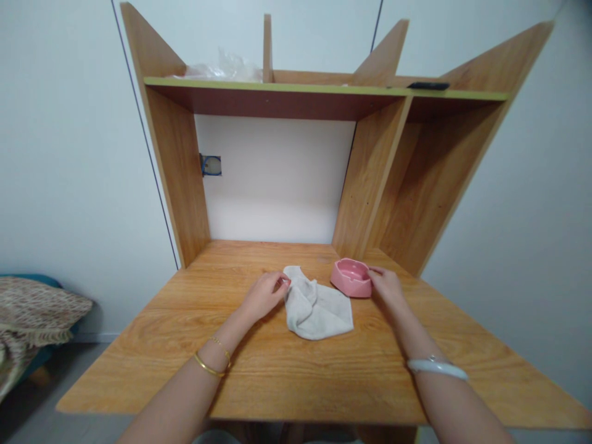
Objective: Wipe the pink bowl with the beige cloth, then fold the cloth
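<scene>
A crumpled pale grey cloth [319,311] lies on the wooden desk [277,376]. At its upper left edge, my left hand [266,295] has thumb and fingers pinched together on the fabric. Just behind the cloth's right side is a pink bowl [350,282] with angular sides, its opening facing up. My right hand [387,287] grips the bowl's right rim, thumb and fingers closed on it. The bowl's inside looks bare.
Wooden side panels [178,179] and a shelf [277,88] rise behind the desk. On the shelf lie clear plastic wrapping [222,68] and a dark flat object [429,86]. A wall socket box [211,165] shows at the back left. A patterned throw [41,308] covers furniture at far left.
</scene>
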The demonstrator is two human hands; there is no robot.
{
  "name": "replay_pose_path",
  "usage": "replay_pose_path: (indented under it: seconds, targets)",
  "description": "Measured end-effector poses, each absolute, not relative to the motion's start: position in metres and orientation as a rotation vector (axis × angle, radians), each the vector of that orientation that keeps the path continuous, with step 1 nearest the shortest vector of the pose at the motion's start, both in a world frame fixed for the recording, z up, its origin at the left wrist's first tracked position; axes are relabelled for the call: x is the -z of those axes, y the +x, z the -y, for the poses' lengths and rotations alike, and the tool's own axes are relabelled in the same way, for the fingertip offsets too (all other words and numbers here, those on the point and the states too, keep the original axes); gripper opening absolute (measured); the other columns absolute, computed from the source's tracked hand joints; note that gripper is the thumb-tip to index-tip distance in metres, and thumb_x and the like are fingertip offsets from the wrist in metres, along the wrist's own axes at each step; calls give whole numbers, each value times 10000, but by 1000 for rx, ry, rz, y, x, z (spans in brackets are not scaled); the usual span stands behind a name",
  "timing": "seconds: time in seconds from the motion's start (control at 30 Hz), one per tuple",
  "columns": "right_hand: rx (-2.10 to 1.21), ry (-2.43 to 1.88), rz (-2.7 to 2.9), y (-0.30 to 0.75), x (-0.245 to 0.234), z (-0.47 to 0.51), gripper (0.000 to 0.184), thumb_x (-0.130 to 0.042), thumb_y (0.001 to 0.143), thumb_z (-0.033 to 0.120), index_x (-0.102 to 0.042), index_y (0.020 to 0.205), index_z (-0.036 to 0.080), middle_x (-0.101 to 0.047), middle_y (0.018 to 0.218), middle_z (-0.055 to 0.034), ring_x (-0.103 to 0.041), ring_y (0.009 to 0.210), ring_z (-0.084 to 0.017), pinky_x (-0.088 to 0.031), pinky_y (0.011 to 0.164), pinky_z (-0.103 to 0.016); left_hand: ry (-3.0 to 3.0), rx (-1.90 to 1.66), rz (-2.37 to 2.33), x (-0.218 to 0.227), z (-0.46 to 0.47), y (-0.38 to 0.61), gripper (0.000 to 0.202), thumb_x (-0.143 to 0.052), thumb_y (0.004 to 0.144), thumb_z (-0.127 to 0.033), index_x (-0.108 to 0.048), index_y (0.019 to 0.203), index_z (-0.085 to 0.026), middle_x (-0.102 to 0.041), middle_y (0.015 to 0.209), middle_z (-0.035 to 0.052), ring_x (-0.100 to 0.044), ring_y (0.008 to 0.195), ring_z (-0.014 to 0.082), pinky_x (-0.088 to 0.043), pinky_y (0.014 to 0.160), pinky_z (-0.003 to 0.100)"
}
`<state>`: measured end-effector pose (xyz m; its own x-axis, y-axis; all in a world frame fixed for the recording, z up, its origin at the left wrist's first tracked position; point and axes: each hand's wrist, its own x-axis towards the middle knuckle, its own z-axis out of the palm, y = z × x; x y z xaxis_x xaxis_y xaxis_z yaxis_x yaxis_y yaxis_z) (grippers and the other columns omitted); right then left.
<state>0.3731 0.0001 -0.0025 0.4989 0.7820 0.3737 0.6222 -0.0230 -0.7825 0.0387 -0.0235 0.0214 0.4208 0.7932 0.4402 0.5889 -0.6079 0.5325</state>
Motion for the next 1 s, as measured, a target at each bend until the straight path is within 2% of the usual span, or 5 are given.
replay_pose_path:
  seconds: [0.27,0.53,0.7,0.83,1.0]
  targets:
    - [-311,-1694,1043,377,5,-1,252,-558,608,252,-713,755,119,-708,776,-110,-638,772,-237,-468,691,-310,2386,-968,-1162,-19,23,40,240,-429,837,-312,-602,917,-165,-655,943,66,-581,878,170,-434,807,290]
    - [-429,-1656,992,379,9,-2,284,-566,590,282,-694,785,120,-701,760,-94,-627,710,-207,-465,630,-286,2367,-954,-1139,-15,21,41,243,-440,828,-317,-597,923,-157,-648,939,73,-579,866,169,-439,800,287]
    - [-404,-1656,1042,379,8,-1,275,-560,608,299,-681,778,121,-693,785,-97,-617,718,-199,-453,672,-293,2347,-895,-1108,-13,24,43,248,-450,823,-325,-598,929,-156,-646,927,69,-578,862,171,-441,803,290]
    - [-302,-1707,1028,375,0,5,339,-572,632,393,-674,787,109,-678,813,-127,-602,765,-223,-431,720,-319,2295,-894,-1085,-11,25,45,286,-447,827,-331,-577,997,-141,-639,925,79,-576,847,171,-447,796,299]
    - [-85,-1675,953,364,-10,15,453,-507,690,464,-653,913,97,-628,676,-87,-545,623,-194,-401,618,-304,2258,-919,-1060,-5,21,43,299,-494,808,-325,-560,1030,-136,-609,1020,102,-544,953,188,-421,871,325]
